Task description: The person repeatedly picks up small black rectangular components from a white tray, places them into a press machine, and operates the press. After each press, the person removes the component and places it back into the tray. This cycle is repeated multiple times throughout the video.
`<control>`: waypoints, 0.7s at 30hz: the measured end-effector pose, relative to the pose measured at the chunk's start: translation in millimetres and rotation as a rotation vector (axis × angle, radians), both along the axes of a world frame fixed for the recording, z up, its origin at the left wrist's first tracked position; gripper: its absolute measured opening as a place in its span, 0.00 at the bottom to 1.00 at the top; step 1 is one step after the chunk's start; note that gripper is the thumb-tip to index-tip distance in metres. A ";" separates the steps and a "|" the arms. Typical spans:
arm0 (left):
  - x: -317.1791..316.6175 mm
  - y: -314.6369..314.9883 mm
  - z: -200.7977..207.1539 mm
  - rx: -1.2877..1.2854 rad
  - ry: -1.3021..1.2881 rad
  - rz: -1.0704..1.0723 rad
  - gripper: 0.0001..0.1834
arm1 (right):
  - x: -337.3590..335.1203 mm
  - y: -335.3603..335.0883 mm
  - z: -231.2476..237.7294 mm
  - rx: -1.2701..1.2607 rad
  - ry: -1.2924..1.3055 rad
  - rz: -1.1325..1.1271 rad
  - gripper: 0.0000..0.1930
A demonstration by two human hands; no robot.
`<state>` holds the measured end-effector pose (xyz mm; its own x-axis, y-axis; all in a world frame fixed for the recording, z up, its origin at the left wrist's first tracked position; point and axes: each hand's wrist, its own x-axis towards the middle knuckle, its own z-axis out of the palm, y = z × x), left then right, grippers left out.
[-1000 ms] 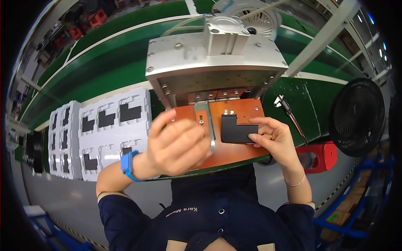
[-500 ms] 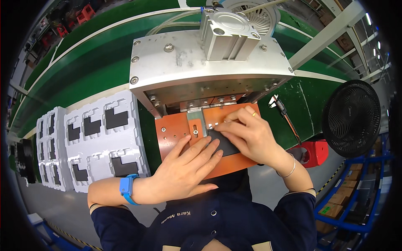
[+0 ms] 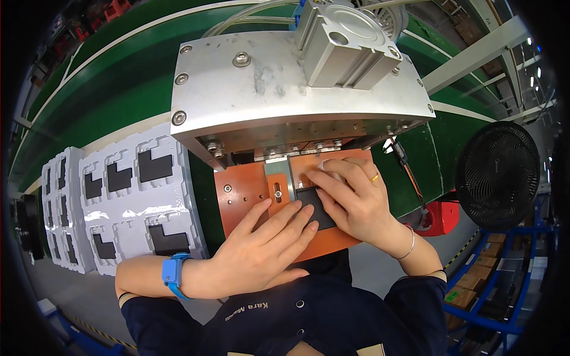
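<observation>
On the orange base plate (image 3: pixel 233 204) under a silver press (image 3: pixel 267 89) lies a flat black piece (image 3: pixel 317 209), partly hidden by my hands. My left hand (image 3: pixel 264 243) is open, its fingers stretched out, with fingertips on the black piece's left edge and on the orange slotted block (image 3: pixel 278 193) beside a metal guide strip. My right hand (image 3: pixel 356 199) is bent over the piece's far end, fingers drawn together. Something small and whitish (image 3: pixel 324 165) shows by its fingers; what it is cannot be made out.
White moulded trays (image 3: pixel 133 204) holding black L-shaped pieces stand at the left. To the right lie a caliper (image 3: pixel 407 172) on the green table, a red stool (image 3: pixel 442 216) and a black fan (image 3: pixel 497 175). A shelf rack (image 3: pixel 475 285) with boxes stands lower right.
My right fingers have shifted from a pinch at the black piece's far edge to a more spread bend over it. The left hand stays nearly in place. The view has moved slightly closer to the press.
</observation>
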<state>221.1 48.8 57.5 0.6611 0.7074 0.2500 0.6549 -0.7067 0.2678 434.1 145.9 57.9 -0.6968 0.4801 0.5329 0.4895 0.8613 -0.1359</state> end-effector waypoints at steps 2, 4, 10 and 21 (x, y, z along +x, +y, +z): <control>0.1 0.2 0.2 -0.001 0.001 0.000 0.38 | 3.9 1.3 -2.9 -0.059 0.065 0.065 0.14; -0.3 0.1 1.3 0.000 0.004 0.000 0.38 | 7.4 1.1 -7.0 -0.109 0.076 0.144 0.13; 0.2 0.4 0.0 -0.002 -0.004 -0.001 0.38 | 2.4 -3.0 -1.8 -0.048 -0.030 0.119 0.12; 1.3 -0.3 0.5 0.001 0.008 0.009 0.38 | 2.5 -4.9 1.0 -0.092 -0.080 0.072 0.18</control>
<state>222.4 48.5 57.9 0.6565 0.7132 0.2457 0.6635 -0.7009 0.2617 436.7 140.9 58.9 -0.7696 0.4717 0.4303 0.4394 0.8803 -0.1790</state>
